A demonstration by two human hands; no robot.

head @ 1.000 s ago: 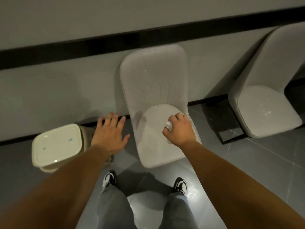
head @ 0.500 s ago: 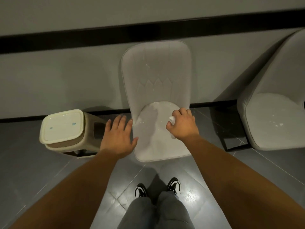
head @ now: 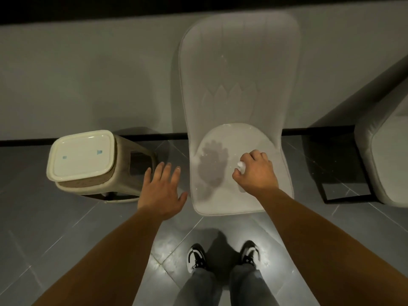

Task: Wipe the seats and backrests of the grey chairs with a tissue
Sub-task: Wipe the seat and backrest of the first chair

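Grey chair (head: pixel 240 62) seat, right hand (head: pixel 256 172) fingers clenching tissue (head: pixel 241 167); left hand (head: pixel 162 188) splayed off-edge.

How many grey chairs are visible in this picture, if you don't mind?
2: one grey chair straight ahead against the wall, another cut off at the right edge. More may stand outside the view.

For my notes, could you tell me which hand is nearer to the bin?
Left. The left hand hovers open just right of the bin, over the floor; the right hand is beyond it on the chair seat, gripping a tissue.

Grey tiled floor (head: pixel 66 228), pale wall (head: pixel 88 74)
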